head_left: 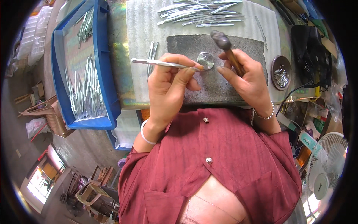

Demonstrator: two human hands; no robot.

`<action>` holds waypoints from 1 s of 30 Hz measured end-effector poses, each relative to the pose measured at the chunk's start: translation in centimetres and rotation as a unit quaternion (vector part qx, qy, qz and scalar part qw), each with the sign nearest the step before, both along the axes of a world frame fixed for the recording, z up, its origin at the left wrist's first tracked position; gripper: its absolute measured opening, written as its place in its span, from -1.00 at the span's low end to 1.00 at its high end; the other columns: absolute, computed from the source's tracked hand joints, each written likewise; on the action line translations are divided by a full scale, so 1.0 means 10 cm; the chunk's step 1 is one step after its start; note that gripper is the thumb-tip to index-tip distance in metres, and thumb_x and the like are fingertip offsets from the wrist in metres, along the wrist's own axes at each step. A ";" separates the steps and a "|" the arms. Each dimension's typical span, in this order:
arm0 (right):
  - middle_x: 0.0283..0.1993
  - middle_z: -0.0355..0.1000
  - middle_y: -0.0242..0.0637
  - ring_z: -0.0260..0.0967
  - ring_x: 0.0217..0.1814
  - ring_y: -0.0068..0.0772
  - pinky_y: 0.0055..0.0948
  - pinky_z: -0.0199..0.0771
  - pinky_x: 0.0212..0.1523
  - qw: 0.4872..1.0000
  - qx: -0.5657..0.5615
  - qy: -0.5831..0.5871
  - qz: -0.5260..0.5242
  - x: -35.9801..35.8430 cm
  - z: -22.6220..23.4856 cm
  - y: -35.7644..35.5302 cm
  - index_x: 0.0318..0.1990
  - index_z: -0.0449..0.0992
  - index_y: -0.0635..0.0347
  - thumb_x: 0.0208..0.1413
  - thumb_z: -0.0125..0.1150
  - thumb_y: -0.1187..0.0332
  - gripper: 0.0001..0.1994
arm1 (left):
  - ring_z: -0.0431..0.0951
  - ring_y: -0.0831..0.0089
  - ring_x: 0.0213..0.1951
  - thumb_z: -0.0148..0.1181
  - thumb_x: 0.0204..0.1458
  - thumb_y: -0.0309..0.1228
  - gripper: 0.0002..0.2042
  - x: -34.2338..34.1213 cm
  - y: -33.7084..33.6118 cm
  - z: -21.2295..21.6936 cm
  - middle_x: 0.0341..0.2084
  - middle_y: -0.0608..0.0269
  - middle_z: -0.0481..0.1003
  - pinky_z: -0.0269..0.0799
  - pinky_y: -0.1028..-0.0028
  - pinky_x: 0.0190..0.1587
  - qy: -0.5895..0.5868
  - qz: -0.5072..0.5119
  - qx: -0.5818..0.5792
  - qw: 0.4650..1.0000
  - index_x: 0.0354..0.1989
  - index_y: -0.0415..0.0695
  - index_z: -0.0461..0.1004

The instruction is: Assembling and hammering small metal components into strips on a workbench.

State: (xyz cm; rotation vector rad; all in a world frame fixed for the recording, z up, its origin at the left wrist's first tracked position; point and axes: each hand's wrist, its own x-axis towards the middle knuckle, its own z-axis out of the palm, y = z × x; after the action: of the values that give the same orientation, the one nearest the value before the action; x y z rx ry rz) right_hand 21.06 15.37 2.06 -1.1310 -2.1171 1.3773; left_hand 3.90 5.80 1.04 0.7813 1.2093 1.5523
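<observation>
In my left hand (169, 84), closed with thumb and fingers pinched, is a slim silvery metal strip (149, 62). Its inner end lies over a small round shiny metal block (205, 61) on a dark grey mat (201, 91). My right hand (244, 72) is wrapped round the wooden handle of a hammer (232, 56), whose dark head is raised above the mat, slightly blurred. Two similar metal strips (152, 56) lie just behind my left hand. Beyond the mat is a loose pile of such strips (201, 14). Whether the strip touches the block I cannot tell.
A blue tray (113, 80) with many strips stands at the left. On the right a round dish (275, 76) holds small shiny metal parts, beside a black bag-like object (304, 44). A thin strip (262, 31) lies on white foam sheeting (143, 22). A fan (322, 168) stands lower right.
</observation>
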 end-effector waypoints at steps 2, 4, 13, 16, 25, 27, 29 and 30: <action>-0.63 0.16 -0.49 0.04 -0.58 -0.74 -0.61 0.08 -0.56 0.997 -0.044 0.045 -0.039 0.10 -0.10 -0.06 -0.22 0.45 0.30 -0.01 0.25 0.43 -0.79 | 0.45 0.65 -0.54 0.06 0.07 -0.65 -0.90 0.05 0.05 -0.02 -0.38 0.23 0.50 0.40 0.68 -0.47 0.059 0.009 -0.011 0.998 -0.25 -0.24 0.35; -0.62 0.17 -0.48 0.05 -0.58 -0.74 -0.62 0.08 -0.56 0.997 -0.046 0.045 -0.045 0.15 -0.11 -0.11 -0.21 0.45 0.30 -0.01 0.25 0.43 -0.79 | 0.45 0.64 -0.53 0.06 0.06 -0.65 -0.90 0.07 0.06 -0.06 -0.38 0.24 0.49 0.39 0.68 -0.47 0.081 0.008 -0.008 0.997 -0.26 -0.24 0.36; -0.36 0.42 -0.15 0.40 -0.40 -0.25 -0.38 0.38 -0.36 0.999 0.037 0.024 0.026 -0.03 -0.02 0.00 -0.05 0.40 0.25 -0.10 0.25 0.43 -0.62 | 0.47 0.63 -0.50 0.07 0.06 -0.65 -0.90 0.07 0.05 -0.03 -0.39 0.24 0.49 0.40 0.68 -0.44 0.104 0.030 -0.010 0.994 -0.26 -0.24 0.38; -0.31 0.38 -0.11 0.37 -0.25 -0.06 -0.25 0.37 -0.23 0.982 0.171 0.007 0.079 -0.17 -0.11 0.06 -0.10 0.39 0.24 -0.12 0.25 0.39 -0.63 | 0.47 0.64 -0.51 0.06 0.07 -0.63 -0.91 0.05 0.04 -0.01 -0.38 0.21 0.50 0.40 0.68 -0.44 0.100 0.045 -0.026 0.994 -0.25 -0.24 0.36; -0.27 0.40 -0.08 0.41 -0.22 -0.11 -0.34 0.39 -0.22 0.993 0.105 0.047 0.007 -0.14 -0.07 -0.03 -0.10 0.36 0.29 -0.16 0.30 0.45 -0.60 | 0.48 0.63 -0.50 0.05 0.06 -0.66 -0.90 0.06 0.10 -0.10 -0.39 0.21 0.49 0.39 0.67 -0.46 0.112 0.011 -0.013 0.994 -0.26 -0.24 0.37; -0.31 0.36 -0.23 0.35 -0.27 -0.36 -0.46 0.35 -0.26 0.997 0.065 0.043 0.002 -0.05 -0.09 -0.03 -0.07 0.35 0.30 -0.10 0.27 0.48 -0.61 | 0.48 0.63 -0.50 0.05 0.05 -0.67 -0.90 0.07 0.11 -0.12 -0.38 0.21 0.49 0.40 0.67 -0.46 0.118 0.003 -0.013 0.993 -0.27 -0.24 0.38; -0.34 0.33 -0.37 0.29 -0.32 -0.61 -0.59 0.32 -0.30 0.999 0.024 0.041 -0.002 0.04 -0.09 -0.03 -0.05 0.34 0.31 -0.05 0.25 0.50 -0.63 | 0.48 0.63 -0.50 0.06 0.05 -0.68 -0.90 0.07 0.13 -0.12 -0.38 0.22 0.49 0.40 0.67 -0.46 0.125 -0.004 -0.012 0.992 -0.28 -0.25 0.39; -0.35 0.29 -0.42 0.24 -0.33 -0.67 -0.64 0.28 -0.32 0.999 -0.021 0.045 -0.017 0.08 -0.08 -0.04 -0.03 0.33 0.31 -0.02 0.21 0.53 -0.64 | 0.48 0.62 -0.50 0.06 0.04 -0.69 -0.90 0.08 0.14 -0.11 -0.40 0.23 0.48 0.40 0.66 -0.46 0.137 0.003 -0.007 0.991 -0.29 -0.26 0.40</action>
State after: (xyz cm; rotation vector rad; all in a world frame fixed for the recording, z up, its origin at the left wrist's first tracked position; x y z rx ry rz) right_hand 21.84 14.94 1.28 -1.0936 -2.0070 1.4356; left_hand 4.66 7.19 -0.04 1.0077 1.4197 1.4731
